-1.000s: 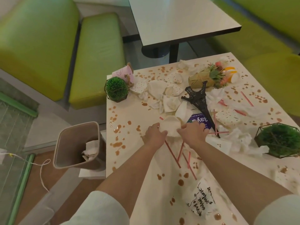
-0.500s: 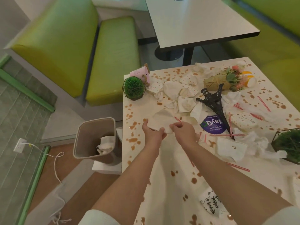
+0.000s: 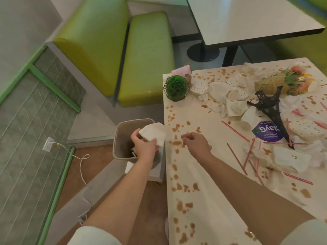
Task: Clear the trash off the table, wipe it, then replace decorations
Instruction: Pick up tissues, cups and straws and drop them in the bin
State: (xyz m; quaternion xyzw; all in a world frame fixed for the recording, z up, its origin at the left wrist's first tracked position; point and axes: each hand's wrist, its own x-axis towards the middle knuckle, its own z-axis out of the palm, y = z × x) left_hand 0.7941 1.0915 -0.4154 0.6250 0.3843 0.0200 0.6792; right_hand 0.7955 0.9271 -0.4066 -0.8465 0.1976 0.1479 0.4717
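My left hand (image 3: 144,146) grips a crumpled white paper plate (image 3: 153,133) over the mouth of the beige trash bin (image 3: 118,138) beside the table. Above the stained cream table (image 3: 203,191), near its left edge, my right hand (image 3: 196,144) hovers with fingers loosely curled and nothing visible in it. More crumpled white paper (image 3: 226,98), red straws (image 3: 235,130) and a purple sticker (image 3: 266,133) litter the table's right side. A black Eiffel Tower model (image 3: 269,105) lies toppled there.
A green ball plant (image 3: 176,88) in a wire frame and a tipped pink cup (image 3: 182,70) sit at the table's far left corner. A flower bouquet (image 3: 283,82) lies at the back. Green benches (image 3: 141,55), another table (image 3: 247,16) and a floor cable (image 3: 77,156) surround.
My left hand carried the white paper plate from the table's middle leftward to over the trash bin. My right hand let go of it and trails behind above the table edge.
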